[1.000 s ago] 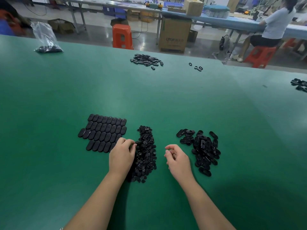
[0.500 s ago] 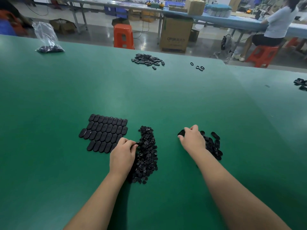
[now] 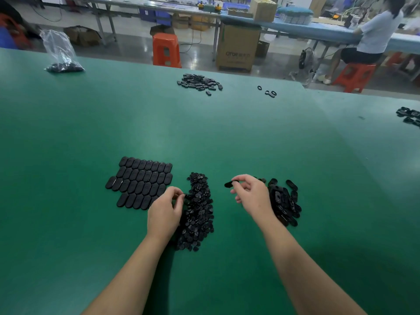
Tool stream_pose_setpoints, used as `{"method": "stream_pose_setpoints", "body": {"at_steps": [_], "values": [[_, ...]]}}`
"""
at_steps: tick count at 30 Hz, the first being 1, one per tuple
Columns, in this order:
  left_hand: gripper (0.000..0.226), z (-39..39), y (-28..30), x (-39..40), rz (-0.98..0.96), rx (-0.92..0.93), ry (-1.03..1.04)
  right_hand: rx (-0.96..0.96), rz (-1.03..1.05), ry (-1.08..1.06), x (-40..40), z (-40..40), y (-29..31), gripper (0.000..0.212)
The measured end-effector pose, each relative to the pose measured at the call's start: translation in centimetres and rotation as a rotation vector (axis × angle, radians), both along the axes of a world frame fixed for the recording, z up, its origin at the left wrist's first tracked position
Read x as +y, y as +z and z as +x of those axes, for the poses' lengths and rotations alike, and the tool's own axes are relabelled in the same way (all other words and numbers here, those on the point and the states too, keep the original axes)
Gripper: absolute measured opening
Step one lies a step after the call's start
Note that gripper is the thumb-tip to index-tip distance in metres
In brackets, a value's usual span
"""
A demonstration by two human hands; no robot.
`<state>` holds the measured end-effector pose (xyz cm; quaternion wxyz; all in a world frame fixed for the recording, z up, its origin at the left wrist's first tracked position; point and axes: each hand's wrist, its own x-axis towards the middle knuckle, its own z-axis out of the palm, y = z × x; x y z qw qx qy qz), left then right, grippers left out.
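Inspected table (image 3: 204, 133), green and flat. Found grid (image 3: 141, 183) of black oval pieces laid in tight rows at left, heap (image 3: 200, 208) of small black parts just right of it, and pile (image 3: 284, 205) of loose oval frames further right, apart from heap.

Recorded left hand (image 3: 164, 212) resting at heap's left edge, fingers curled with thumb against fingertips. Could not confirm any part between them, being too small and dark to tell. Recorded right hand (image 3: 252, 196) raised just left of pile, pinching one oval (image 3: 228, 184) by its end between thumb and forefinger, clear of table, between heap and pile.

Judged oval light, stiff, smooth moulded plastic, probably slippery on its glossy face. Advised pinching across narrow edges or at one end with modest force, avoiding flat faces. Judged no fragility concern at normal grip.

Compared against half a second earlier. Found right hand then lying on top of pile, now drawn back leftward and lifted with oval taken. Found left hand, grid and heap unchanged in place.
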<state>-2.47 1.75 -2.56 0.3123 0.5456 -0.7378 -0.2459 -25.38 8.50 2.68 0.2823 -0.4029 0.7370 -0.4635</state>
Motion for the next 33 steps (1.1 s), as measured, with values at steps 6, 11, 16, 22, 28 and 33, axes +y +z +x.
{"method": "stream_pose_setpoints", "body": {"at_steps": [6,11,16,22,28,33], "values": [[0.014,0.1,0.2,0.1,0.066,0.096,0.016,-0.324,-0.087,-0.095,2.9,3.2,-3.1,0.02],[0.02,0.3,0.2,0.2,0.089,0.139,0.03,-0.203,-0.089,-0.124,3.9,4.3,-4.6,0.021],[0.024,0.3,0.6,0.4,0.098,0.158,0.04,-0.142,-0.085,-0.086,4.1,4.7,-4.5,0.039],[0.024,0.2,1.0,0.9,0.08,0.179,0.018,-0.108,-0.075,-0.097,4.1,4.7,-4.7,0.035],[0.023,0.2,1.1,1.2,0.065,0.201,0.012,-0.078,-0.068,-0.091,3.9,4.7,-4.7,0.036],[0.022,0.3,0.8,0.6,0.131,0.243,0.067,-0.061,-0.063,-0.088,3.8,4.6,-4.8,0.036]]}}
